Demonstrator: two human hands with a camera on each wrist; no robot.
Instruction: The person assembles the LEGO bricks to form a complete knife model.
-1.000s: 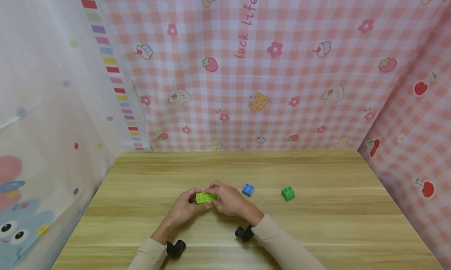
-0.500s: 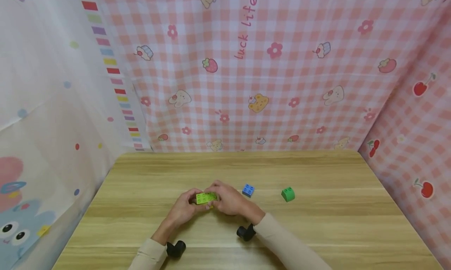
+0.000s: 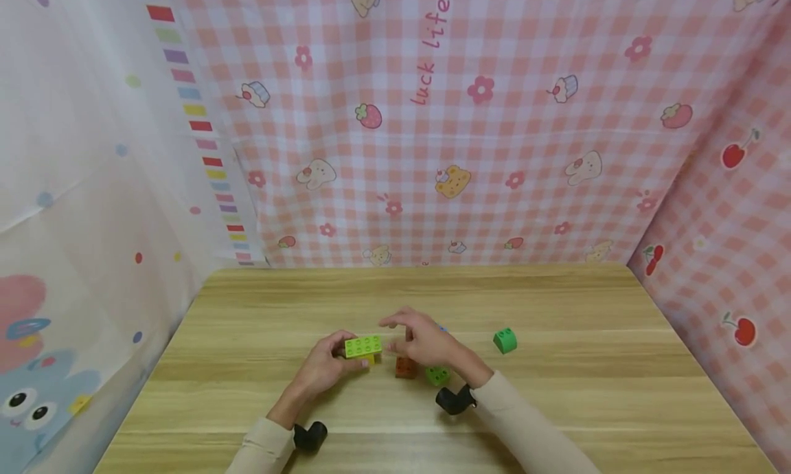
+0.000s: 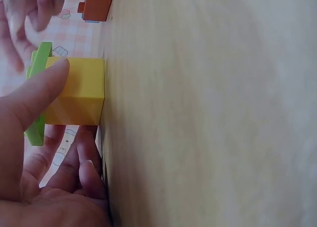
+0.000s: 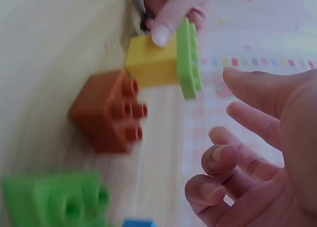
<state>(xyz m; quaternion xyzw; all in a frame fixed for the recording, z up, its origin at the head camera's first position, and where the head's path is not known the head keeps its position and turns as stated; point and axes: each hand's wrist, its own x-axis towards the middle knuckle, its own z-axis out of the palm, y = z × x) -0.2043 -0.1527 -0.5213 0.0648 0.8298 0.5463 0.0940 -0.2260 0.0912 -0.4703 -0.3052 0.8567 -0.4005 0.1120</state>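
My left hand (image 3: 325, 365) holds a yellow toy block (image 4: 79, 91), thumb on its near side and fingers behind. A thin lime-green studded plate (image 3: 363, 346) sits on top of the yellow block and sticks out past it on the right. In the left wrist view the block's base is right at the tabletop. My right hand (image 3: 428, 342) is just right of the plate, its fingers apart and loosely bent with nothing between them. Below it stand an orange-brown block (image 3: 405, 369) and a green studded block (image 3: 437, 376).
A blue block (image 3: 442, 328) is mostly hidden behind my right hand. Farther right, a green round-topped block (image 3: 505, 341) rests on the wooden table (image 3: 593, 391). A pink checked cloth (image 3: 525, 137) hangs behind the table's back edge.
My right hand has let go of the lime plate and moved to the right, baring its studs. The orange-brown and green blocks have come into sight. My left hand keeps its hold.
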